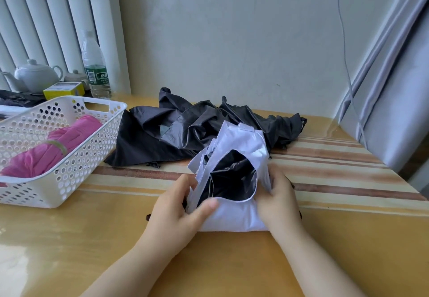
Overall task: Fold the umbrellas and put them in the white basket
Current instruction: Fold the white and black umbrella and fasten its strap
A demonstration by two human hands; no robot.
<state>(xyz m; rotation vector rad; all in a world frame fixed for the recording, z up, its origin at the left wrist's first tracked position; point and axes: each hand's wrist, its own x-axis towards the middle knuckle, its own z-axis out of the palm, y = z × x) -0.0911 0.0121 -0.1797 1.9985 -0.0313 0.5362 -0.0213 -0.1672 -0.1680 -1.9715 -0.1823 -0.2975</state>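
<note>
From the head camera, both hands work on a white umbrella (pixel 234 206) that lies near the front middle of the worktop (pixel 97 238), its pale canopy gathered into a bundle with the black lining showing through an open fold on top; the left hand (pixel 178 210) grips the left side of the bundle, thumb laid over the white cloth and fingers tucked round behind it; the right hand (pixel 278 203) clasps the right side, fingers curled into the fabric, so the bundle is pinched between the two; just behind it, toward the far edge of the worktop, a black umbrella (pixel 185 129) sprawls unfolded, its crumpled canopy spread from beside the basket across to the right, and the white bundle's far end overlaps it; the white basket (pixel 76 157) stands at the left edge of the worktop, perforated walls and a handle slot in its far end, and inside it lies a pink umbrella (pixel 53 145), rolled up and bound by a band round its middle; beyond the basket, at the far left corner, stand a white teapot (pixel 34 76), a yellow box (pixel 65 90) and a clear water bottle (pixel 95 69) with a green label, upright against the wall; a grey curtain (pixel 390 101) hangs past the right edge of the worktop, with a thin cord running down in front of it
</note>
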